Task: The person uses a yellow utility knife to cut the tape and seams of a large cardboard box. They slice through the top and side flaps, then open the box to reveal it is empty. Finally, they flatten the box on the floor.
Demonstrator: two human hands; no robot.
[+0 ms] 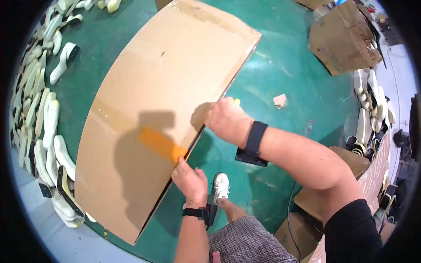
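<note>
A large flat piece of brown cardboard (144, 79), perhaps a folded box, lies slanted across the left and middle of the view. An orange strip that looks like tape (160, 144) runs on it to its right edge. My left hand (189, 179) grips that edge where the strip ends, thumb on top and the other fingers partly hidden. Farther up the same edge, my right hand (229, 119) is closed in a fist. A small yellow bit shows beyond its knuckles; what it belongs to is hidden.
Many white, shoe-shaped pieces (48, 118) are heaped along the left, with more of them (364, 118) at the right. An open cardboard box (344, 39) stands at the far right. A cardboard scrap (280, 101) lies on the green floor (302, 83). A dark cable (289, 219) runs at lower right.
</note>
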